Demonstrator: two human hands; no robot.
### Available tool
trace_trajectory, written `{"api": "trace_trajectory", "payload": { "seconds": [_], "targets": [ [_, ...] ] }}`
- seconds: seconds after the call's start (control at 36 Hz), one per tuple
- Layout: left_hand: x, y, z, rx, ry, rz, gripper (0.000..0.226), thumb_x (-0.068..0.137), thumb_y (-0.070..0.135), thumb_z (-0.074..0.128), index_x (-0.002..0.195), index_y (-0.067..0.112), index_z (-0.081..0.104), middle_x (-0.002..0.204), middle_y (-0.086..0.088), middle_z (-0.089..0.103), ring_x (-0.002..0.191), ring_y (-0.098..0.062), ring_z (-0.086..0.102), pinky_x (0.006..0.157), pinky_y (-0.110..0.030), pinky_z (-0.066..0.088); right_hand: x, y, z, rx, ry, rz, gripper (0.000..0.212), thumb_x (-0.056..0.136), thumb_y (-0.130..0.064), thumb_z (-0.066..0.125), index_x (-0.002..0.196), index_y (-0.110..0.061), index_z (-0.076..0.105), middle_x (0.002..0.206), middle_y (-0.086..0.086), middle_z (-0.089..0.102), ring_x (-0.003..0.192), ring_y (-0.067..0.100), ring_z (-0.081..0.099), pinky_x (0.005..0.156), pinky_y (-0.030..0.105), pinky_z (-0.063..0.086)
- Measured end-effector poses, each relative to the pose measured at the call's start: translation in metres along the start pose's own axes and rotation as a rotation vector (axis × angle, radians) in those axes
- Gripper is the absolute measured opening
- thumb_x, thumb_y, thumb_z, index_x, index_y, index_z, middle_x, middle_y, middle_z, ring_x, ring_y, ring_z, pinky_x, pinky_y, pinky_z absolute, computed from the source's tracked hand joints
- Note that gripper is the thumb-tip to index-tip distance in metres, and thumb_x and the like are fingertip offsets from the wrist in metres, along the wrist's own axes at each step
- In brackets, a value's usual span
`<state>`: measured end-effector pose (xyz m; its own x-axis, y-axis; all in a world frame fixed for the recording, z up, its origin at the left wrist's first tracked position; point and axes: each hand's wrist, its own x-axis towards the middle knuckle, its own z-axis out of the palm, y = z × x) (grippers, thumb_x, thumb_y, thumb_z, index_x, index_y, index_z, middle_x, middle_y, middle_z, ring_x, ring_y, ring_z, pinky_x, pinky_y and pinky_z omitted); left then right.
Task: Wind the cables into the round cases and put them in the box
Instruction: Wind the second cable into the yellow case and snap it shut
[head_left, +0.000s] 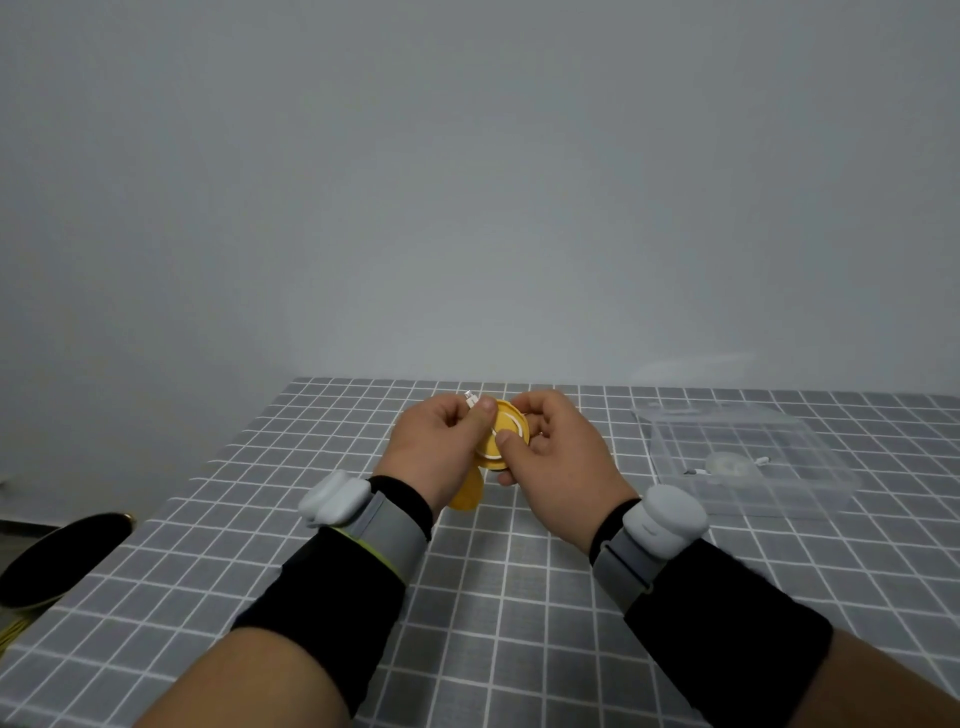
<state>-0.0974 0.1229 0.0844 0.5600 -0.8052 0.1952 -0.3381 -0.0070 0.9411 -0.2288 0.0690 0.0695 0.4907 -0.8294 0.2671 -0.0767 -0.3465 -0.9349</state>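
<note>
As left hand (441, 441) seemingly pinches cable (470, 399), right hand (561, 457) holds case (508, 422)

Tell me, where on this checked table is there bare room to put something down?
Bare cloth lies left of the left hand, out to the table edge; between the two forearms; and nearer than the clear box. Crowded: the middle, where the left hand pinches the white cable and the right hand holds the yellow round case, and the box's far-right corner.

No readable text, labels or numbers anywhere.
</note>
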Motion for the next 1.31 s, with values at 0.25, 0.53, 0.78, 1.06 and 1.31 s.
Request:
{"api": "trace_trajectory", "payload": {
  "seconds": [0.25, 0.53, 0.78, 1.06, 1.31],
  "targets": [
    [-0.002, 0.002, -0.003, -0.071, -0.078, -0.008, 0.046, 0.089, 0.046, 0.063, 0.088, -0.001, 0.066, 0.072, -0.007, 0.059, 0.066, -0.018, 0.051, 0.066, -0.035, 0.043, 0.007, 0.001, -0.005, -0.056, 0.024, -0.044, 0.022, 0.090, -0.024, 0.065, 0.097, -0.040, 0.053, 0.090, -0.004, 0.072, 0.069, 0.016, 0.073, 0.072, 0.047, 0.061],
    [0.002, 0.004, -0.008, -0.086, -0.053, 0.006, 0.044, 0.081, 0.044, 0.065, 0.079, 0.001, 0.067, 0.079, -0.022, 0.070, 0.068, -0.024, 0.065, 0.075, -0.047, 0.058, 0.009, -0.010, -0.017, 0.026, -0.072, -0.030, 0.023, 0.093, -0.014, 0.065, 0.115, -0.020, 0.058, 0.094, 0.002, 0.073, 0.065, 0.011, 0.070, 0.063, 0.030, 0.058],
    [0.001, -0.003, -0.005, -0.120, -0.060, 0.002, 0.034, 0.095, 0.029, 0.063, 0.074, 0.003, 0.066, 0.073, -0.021, 0.069, 0.065, -0.025, 0.065, 0.074, -0.046, 0.059, 0.016, -0.010, -0.024, -0.009, -0.122, -0.017, 0.020, 0.093, -0.016, 0.065, 0.112, -0.020, 0.059, 0.093, 0.005, 0.072, 0.062, 0.011, 0.067, 0.058, 0.028, 0.055],
    [-0.001, -0.002, -0.002, -0.079, -0.026, 0.028, 0.047, 0.088, 0.036, 0.066, 0.081, -0.009, 0.056, 0.077, -0.029, 0.066, 0.063, -0.031, 0.066, 0.071, -0.051, 0.061, 0.015, -0.011, -0.025, -0.050, -0.143, -0.021, 0.020, 0.094, -0.017, 0.065, 0.112, -0.017, 0.058, 0.093, 0.005, 0.070, 0.057, 0.005, 0.064, 0.058, 0.025, 0.055],
    [0.000, -0.009, -0.003, -0.204, -0.082, -0.010, 0.016, 0.093, 0.019, 0.067, 0.087, 0.004, 0.068, 0.080, -0.016, 0.073, 0.071, -0.024, 0.068, 0.073, -0.040, 0.059, 0.017, -0.008, -0.028, -0.022, -0.190, 0.004, 0.021, 0.095, -0.011, 0.061, 0.115, -0.016, 0.056, 0.102, 0.009, 0.069, 0.065, 0.018, 0.070, 0.064, 0.032, 0.059]
  ]
}}
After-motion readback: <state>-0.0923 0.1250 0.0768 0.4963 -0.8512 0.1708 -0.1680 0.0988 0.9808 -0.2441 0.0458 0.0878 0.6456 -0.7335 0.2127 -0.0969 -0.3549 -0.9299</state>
